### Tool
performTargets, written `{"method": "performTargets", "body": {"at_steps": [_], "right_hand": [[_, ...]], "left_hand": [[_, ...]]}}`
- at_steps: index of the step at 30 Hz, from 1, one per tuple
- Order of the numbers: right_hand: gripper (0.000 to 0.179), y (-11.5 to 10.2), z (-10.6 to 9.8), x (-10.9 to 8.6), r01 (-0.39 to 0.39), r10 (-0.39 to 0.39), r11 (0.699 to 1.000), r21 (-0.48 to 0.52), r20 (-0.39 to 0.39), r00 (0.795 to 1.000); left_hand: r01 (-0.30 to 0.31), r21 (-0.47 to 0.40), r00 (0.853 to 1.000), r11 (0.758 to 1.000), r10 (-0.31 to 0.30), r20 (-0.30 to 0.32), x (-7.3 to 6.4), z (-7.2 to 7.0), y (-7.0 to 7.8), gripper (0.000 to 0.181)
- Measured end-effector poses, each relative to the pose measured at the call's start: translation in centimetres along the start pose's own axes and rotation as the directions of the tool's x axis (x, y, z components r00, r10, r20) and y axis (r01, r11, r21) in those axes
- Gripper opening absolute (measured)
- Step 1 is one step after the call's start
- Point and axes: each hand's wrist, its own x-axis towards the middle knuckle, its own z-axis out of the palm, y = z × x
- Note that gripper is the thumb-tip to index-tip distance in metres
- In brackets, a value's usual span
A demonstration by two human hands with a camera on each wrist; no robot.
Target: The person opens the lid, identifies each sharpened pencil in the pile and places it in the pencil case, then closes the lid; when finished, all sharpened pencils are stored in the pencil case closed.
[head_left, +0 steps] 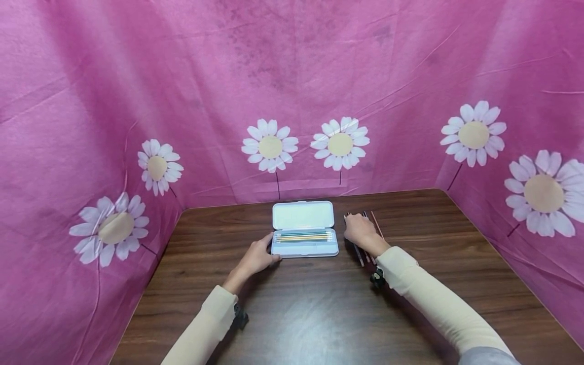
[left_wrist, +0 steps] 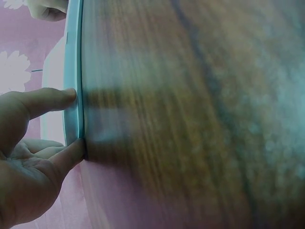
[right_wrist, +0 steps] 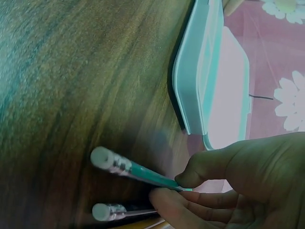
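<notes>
A light-blue pencil case [head_left: 303, 215] lies on the table with its lid folded back. Several pencils [head_left: 303, 237] lie side by side in its rear part. At the case's left end, my left hand [head_left: 256, 257] holds the corner, thumb on the front wall and fingers round the side. To the right of the case, my right hand [head_left: 362, 233] pinches a green pencil [right_wrist: 150, 175] between thumb and forefinger, its white eraser end towards me. Under that hand lie more loose pencils, among them a dark one [right_wrist: 128, 211] and a reddish-brown one [head_left: 376, 223].
The dark wooden table [head_left: 301, 309] ends against a pink cloth [head_left: 301, 76] with printed daisies, at the back and both sides. Each wrist carries a small black device, the left one [head_left: 241, 317] and the right one [head_left: 377, 279].
</notes>
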Motion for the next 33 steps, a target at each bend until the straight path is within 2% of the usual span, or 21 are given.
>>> {"method": "performTargets", "body": {"at_steps": [8, 12, 13, 16, 19, 20, 25, 33], "right_hand": [[0.005, 0.8, 0.1, 0.1, 0.011, -0.009, 0.998, 0.054, -0.030, 1.000], [0.008, 0.8, -0.8, 0.2, 0.000, 0.003, 0.994, 0.108, -0.030, 1.000], [0.010, 1.4, -0.5, 0.7, 0.010, -0.005, 0.990, 0.140, -0.035, 0.999], [0.011, 1.0, -1.3, 0.7, 0.031, -0.020, 0.986, 0.167, -0.067, 0.998], [0.009, 0.2, -2.2, 0.6, 0.046, -0.032, 0.984, 0.172, -0.080, 0.996], [0.008, -1.2, -3.5, -0.1, 0.023, -0.015, 0.987, 0.160, -0.056, 0.998], [0.010, -2.9, -4.5, -0.2, 0.088, -0.081, 0.986, 0.143, -0.056, 0.995], [0.011, -5.9, -6.0, 0.5, 0.202, -0.199, 0.979, 0.038, -0.058, 0.978]], "left_hand": [[0.007, 0.005, 1.000, 1.000, -0.007, 0.003, -0.1, 0.0, 0.2, 0.083], [0.005, 0.002, 1.000, 1.000, -0.005, 0.004, 0.0, 0.0, 0.1, 0.083], [0.005, 0.002, 1.000, 1.000, -0.005, 0.004, 0.0, 0.0, 0.1, 0.083], [0.010, 0.004, 1.000, 1.000, -0.010, 0.005, 0.0, 0.0, 0.1, 0.084], [0.022, 0.009, 1.000, 1.000, -0.022, 0.008, -0.1, 0.0, 0.1, 0.084], [0.025, 0.010, 1.000, 1.000, -0.025, 0.010, -0.1, 0.0, 0.1, 0.084], [0.027, 0.004, 1.000, 1.000, -0.027, 0.010, -0.2, 0.0, 0.0, 0.085], [0.036, 0.009, 0.999, 0.999, -0.036, 0.009, -0.2, -0.1, 0.0, 0.085]]}}
